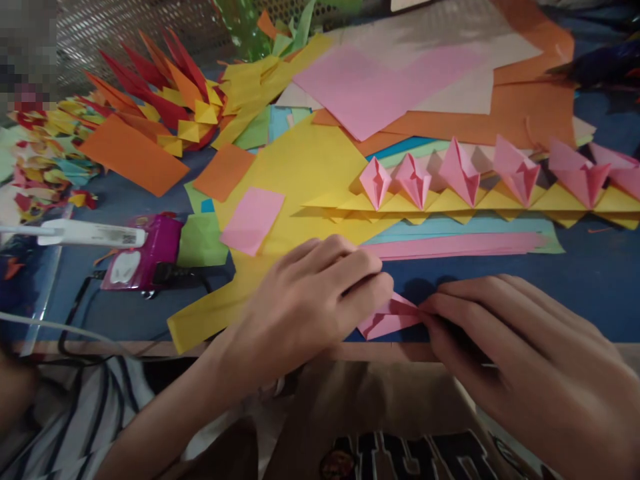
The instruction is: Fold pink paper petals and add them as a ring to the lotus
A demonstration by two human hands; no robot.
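A small folded piece of pink paper (pixel 387 320) lies near the table's front edge between my two hands. My left hand (pixel 325 287) rests over its left part, fingers bent and pressed down on it. The thumb and fingertips of my right hand (pixel 520 340) pinch its pointed right end. Just beyond my hands runs a yellow zigzag paper strip (pixel 440 203) with several pink folded paper points (pixel 413 180) standing along it. A loose pink paper rectangle (pixel 254 220) lies on a large yellow sheet (pixel 310 160) to the left.
At left, a purple box (pixel 165 250) with a white plug and cables sits on the blue table (pixel 300 323). Behind it are orange paper rectangles (pixel 134 157), a red and orange spiked paper piece (pixel 160 87) and paper scraps (pixel 65 147). Pink sheets (pixel 370 87) lie at the back.
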